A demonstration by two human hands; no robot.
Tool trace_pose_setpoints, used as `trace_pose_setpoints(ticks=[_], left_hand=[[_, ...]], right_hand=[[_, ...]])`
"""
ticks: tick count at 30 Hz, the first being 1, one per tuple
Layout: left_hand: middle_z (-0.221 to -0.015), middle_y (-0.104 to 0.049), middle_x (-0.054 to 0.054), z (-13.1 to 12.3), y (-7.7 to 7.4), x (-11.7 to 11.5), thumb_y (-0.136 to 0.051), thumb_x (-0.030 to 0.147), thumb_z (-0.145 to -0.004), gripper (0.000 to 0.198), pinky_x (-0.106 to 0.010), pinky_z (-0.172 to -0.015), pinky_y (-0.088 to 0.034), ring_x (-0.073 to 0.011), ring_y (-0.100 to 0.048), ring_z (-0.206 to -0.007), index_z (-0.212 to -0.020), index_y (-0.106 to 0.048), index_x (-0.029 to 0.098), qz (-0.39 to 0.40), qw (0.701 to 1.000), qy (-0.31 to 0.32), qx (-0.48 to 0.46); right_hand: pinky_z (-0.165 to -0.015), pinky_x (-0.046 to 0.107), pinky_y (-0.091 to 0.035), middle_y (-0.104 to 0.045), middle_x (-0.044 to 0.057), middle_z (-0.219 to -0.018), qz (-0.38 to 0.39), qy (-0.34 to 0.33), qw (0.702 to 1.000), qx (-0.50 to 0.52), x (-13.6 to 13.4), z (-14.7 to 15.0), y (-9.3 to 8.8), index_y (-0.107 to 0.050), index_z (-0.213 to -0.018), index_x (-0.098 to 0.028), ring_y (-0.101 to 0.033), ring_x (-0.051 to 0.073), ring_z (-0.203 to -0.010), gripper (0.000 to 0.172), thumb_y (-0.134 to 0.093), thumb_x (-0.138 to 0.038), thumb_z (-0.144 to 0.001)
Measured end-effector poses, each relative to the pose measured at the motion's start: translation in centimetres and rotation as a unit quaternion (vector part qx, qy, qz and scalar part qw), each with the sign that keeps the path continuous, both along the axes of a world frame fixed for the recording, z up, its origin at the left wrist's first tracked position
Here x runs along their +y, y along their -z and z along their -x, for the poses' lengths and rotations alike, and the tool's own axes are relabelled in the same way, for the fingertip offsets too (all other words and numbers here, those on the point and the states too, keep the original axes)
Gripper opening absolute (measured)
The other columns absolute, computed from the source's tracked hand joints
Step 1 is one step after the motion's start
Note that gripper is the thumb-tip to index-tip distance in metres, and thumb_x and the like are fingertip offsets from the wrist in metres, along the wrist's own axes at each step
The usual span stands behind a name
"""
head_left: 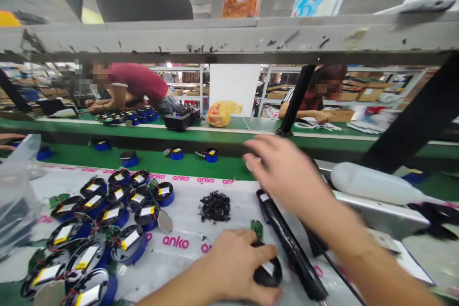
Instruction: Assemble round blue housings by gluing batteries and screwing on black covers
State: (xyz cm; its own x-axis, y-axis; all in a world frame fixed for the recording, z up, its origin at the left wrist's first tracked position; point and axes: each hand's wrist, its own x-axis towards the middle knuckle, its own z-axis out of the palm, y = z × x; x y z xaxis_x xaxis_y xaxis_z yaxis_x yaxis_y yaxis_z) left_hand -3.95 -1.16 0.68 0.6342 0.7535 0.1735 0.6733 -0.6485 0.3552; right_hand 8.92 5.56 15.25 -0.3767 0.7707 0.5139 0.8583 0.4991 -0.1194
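My left hand is closed round a round black-and-blue unit resting on the white sheet, with a small green circuit board sticking up beside the thumb. My right hand is raised above the bench and reaches forward and left, blurred by motion, its fingers roughly extended with nothing visible in them. Just under that hand lies a long black tool. A small heap of black scraps sits ahead of my left hand.
Several blue round units with batteries crowd the white "anko" sheet at left. Several more units ride the green conveyor. A white bottle lies right. A clear bag sits far left. Two people work opposite.
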Motion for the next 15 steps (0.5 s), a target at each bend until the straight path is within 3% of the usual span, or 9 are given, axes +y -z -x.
trace_pose_setpoints(ticks=[3,4,6,7,9,11,13,15], left_hand=[[-0.088,-0.07,-0.008,0.7,0.2,0.2,-0.069,0.063,-0.075,0.061,-0.043,-0.071,-0.056,-0.0328,-0.069,-0.08,-0.126,-0.067,0.029,0.001,1.0,-0.012,0.016],[-0.09,-0.07,-0.009,0.9,0.4,0.2,-0.071,0.061,-0.075,0.063,-0.046,-0.073,-0.056,-0.034,-0.069,-0.083,-0.128,-0.066,0.027,0.006,1.0,-0.015,0.008],[-0.096,-0.069,-0.011,1.1,0.7,0.0,-0.072,0.06,-0.076,0.068,-0.05,-0.079,-0.055,-0.0357,-0.067,-0.088,-0.132,-0.064,0.024,0.019,1.0,-0.024,-0.006],[-0.1,-0.069,-0.012,1.1,0.9,-0.2,-0.073,0.06,-0.077,0.069,-0.052,-0.083,-0.055,-0.0363,-0.066,-0.092,-0.135,-0.062,0.023,0.027,0.999,-0.03,-0.015],[-0.112,-0.068,-0.014,1.0,0.9,-0.6,-0.073,0.057,-0.08,0.07,-0.054,-0.091,-0.052,-0.0365,-0.063,-0.102,-0.138,-0.058,0.022,0.046,0.997,-0.044,-0.038],[-0.122,-0.065,-0.013,0.9,0.6,-0.9,-0.074,0.053,-0.082,0.067,-0.051,-0.098,-0.05,-0.034,-0.06,-0.111,-0.139,-0.056,0.022,0.071,0.994,-0.052,-0.062],[-0.127,-0.065,-0.01,1.0,0.3,-1.0,-0.076,0.047,-0.082,0.065,-0.046,-0.104,-0.049,-0.03,-0.059,-0.117,-0.138,-0.055,0.023,0.1,0.99,-0.05,-0.086],[-0.128,-0.064,-0.009,1.2,0.0,-1.1,-0.08,0.042,-0.079,0.065,-0.041,-0.106,-0.048,-0.0276,-0.058,-0.12,-0.135,-0.056,0.023,0.135,0.983,-0.05,-0.113]], right_hand=[[-0.117,0.059,-0.014,-0.021,0.029,-0.16,-0.086,0.131,0.987,0.017,1.4,-10.9,-0.6,-0.056,-0.138,-0.003,-0.013,0.041,-0.151,0.058,-0.061,-0.042,-0.096],[-0.114,0.063,-0.017,-0.021,0.032,-0.159,-0.078,0.154,0.985,0.015,1.8,-14.0,-0.2,-0.058,-0.135,-0.001,-0.012,0.045,-0.15,0.062,-0.064,-0.046,-0.092],[-0.1,0.054,-0.041,-0.057,0.027,-0.138,-0.001,0.148,0.989,-0.007,2.6,-18.9,0.8,-0.068,-0.125,-0.009,-0.051,0.038,-0.132,0.055,-0.065,-0.051,-0.09],[-0.093,0.048,-0.046,-0.065,0.022,-0.129,0.038,0.135,0.99,-0.016,2.9,-20.6,1.3,-0.068,-0.128,-0.014,-0.062,0.033,-0.121,0.058,-0.069,-0.053,-0.085],[-0.086,0.039,-0.05,-0.071,0.013,-0.124,0.096,0.107,0.989,-0.024,3.3,-22.8,1.9,-0.06,-0.138,-0.024,-0.07,0.026,-0.106,0.078,-0.08,-0.058,-0.07],[-0.083,0.035,-0.05,-0.071,0.009,-0.125,0.131,0.089,0.987,-0.021,3.5,-23.9,1.5,-0.054,-0.143,-0.029,-0.071,0.024,-0.104,0.101,-0.086,-0.061,-0.053],[-0.078,0.033,-0.051,-0.075,0.005,-0.115,0.146,0.084,0.986,-0.004,3.4,-24.2,0.5,-0.061,-0.137,-0.031,-0.073,0.023,-0.094,0.095,-0.087,-0.06,-0.051],[-0.076,0.035,-0.052,-0.078,0.002,-0.099,0.114,0.098,0.988,0.042,2.8,-23.9,-0.5,-0.071,-0.124,-0.031,-0.073,0.022,-0.084,0.072,-0.088,-0.055,-0.059]])
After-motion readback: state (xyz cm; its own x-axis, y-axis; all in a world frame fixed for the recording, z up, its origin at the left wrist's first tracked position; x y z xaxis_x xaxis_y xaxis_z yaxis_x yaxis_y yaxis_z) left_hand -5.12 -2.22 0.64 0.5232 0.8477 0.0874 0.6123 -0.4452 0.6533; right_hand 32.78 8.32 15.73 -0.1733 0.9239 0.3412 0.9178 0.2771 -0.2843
